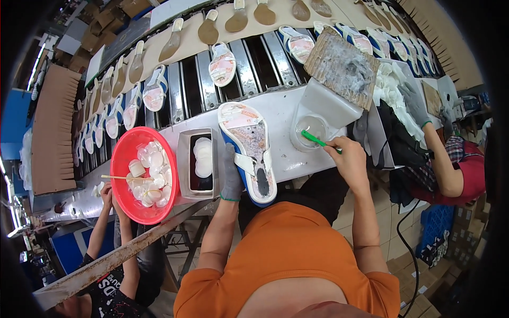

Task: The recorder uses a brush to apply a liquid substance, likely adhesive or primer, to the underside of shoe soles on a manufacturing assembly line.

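My left hand (231, 177), in a grey glove, grips the edge of a sandal upper (249, 132) stretched over a blue form, its underside turned up. White straps edge it; the bottom is patchy pink and grey, with a dark patch towards the near end. My bare right hand (349, 161) closes round a green-handled brush (315, 139). The brush's far end is inside a clear round jar (309, 125), so its tip is hard to make out. Just beyond the jar, a rough, stained board (344, 66) leans on a whitish container (323, 106).
A red basin (119, 175) of white round pieces and a grey tray (183, 159) stand left. Beyond runs a roller conveyor (199, 79) with sandals, and brown soles (208, 31) on a belt. Co-workers' arms (442, 164) reach in from both sides. White material is piled right.
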`<state>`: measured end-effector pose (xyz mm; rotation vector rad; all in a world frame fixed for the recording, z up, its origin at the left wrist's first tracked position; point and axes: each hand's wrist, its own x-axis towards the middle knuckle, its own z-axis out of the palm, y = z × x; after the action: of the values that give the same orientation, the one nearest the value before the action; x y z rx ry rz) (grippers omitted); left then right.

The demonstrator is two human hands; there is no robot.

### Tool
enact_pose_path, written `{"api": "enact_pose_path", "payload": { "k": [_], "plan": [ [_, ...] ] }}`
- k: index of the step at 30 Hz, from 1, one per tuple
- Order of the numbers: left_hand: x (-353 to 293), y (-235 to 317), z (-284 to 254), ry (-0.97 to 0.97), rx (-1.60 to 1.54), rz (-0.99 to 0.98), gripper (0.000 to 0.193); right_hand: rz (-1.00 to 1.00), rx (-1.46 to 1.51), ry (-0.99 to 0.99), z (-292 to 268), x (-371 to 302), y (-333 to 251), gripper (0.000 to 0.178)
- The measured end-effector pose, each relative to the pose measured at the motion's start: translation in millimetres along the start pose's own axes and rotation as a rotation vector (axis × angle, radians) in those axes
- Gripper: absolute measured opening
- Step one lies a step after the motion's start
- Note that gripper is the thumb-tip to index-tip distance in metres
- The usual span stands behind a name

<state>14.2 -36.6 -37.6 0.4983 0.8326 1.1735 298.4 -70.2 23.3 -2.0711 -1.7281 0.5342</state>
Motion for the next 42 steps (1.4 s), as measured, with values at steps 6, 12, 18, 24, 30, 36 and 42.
{"api": "enact_pose_path", "payload": {
  "k": [6,12,18,24,30,36,42],
  "plan": [
    [-3,9,3,-0.112,-0.02,-0.096,0.084,0.033,0.295,-0.319,-31,9,25,0.02],
    [1,4,7,-0.204,0.125,-0.152,0.085,-0.107,0.965,-0.339,-55,14,-13,0.011],
    [-3,5,26,-0.268,0.249,-0.036,0.091,-0.404,0.593,-0.164,-53,33,-57,0.014],
    [-6,12,38,-0.375,0.339,-0.006,0.094,-0.429,0.537,-0.157,-60,36,-66,0.012],
    [-7,14,39,-0.401,0.479,0.05,0.087,-0.377,0.487,-0.119,-60,42,-72,0.015],
    [-6,14,40,-0.414,0.489,0.076,0.084,-0.448,0.494,-0.04,-61,54,-74,0.016],
    [-6,17,40,-0.413,0.421,0.009,0.089,-0.558,0.507,-0.155,-67,56,-67,0.013]
  ]
}}
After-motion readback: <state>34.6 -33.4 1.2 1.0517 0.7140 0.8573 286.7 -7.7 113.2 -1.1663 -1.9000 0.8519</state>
